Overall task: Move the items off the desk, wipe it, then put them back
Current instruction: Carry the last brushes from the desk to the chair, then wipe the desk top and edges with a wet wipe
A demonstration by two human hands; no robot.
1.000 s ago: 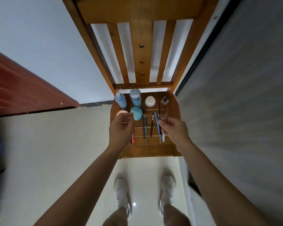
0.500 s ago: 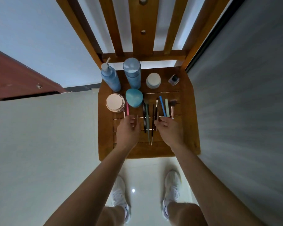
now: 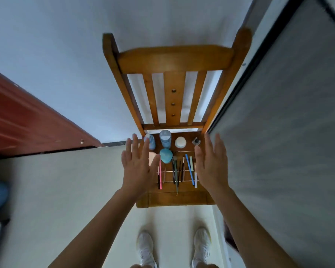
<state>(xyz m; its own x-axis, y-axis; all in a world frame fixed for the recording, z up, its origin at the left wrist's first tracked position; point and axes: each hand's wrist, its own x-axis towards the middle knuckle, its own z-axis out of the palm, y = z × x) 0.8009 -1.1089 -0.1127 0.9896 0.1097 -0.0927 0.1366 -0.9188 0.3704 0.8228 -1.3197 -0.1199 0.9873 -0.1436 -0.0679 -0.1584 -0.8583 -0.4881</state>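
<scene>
A wooden chair (image 3: 174,199) holds the items on its slatted seat. At the back stand a blue pump bottle (image 3: 151,142), a blue capped bottle (image 3: 165,139), a white jar (image 3: 180,142) and a small dark pot (image 3: 196,141). A teal sponge case (image 3: 166,155) lies in front of them, and a round pink compact (image 3: 151,157) shows partly behind my left hand. Several brushes and pencils (image 3: 179,172) lie in a row. My left hand (image 3: 136,167) and my right hand (image 3: 212,165) hover flat above the seat's sides, fingers straight, holding nothing.
A white wall rises behind the chair's slatted back (image 3: 175,59). A red-brown panel (image 3: 27,120) runs at the left, a grey surface (image 3: 288,151) at the right. My white shoes (image 3: 145,248) stand on pale floor before the chair.
Both hands let go of the brushes, lifted off the seat and spread flat. The view pulled back, so the whole chair back now shows.
</scene>
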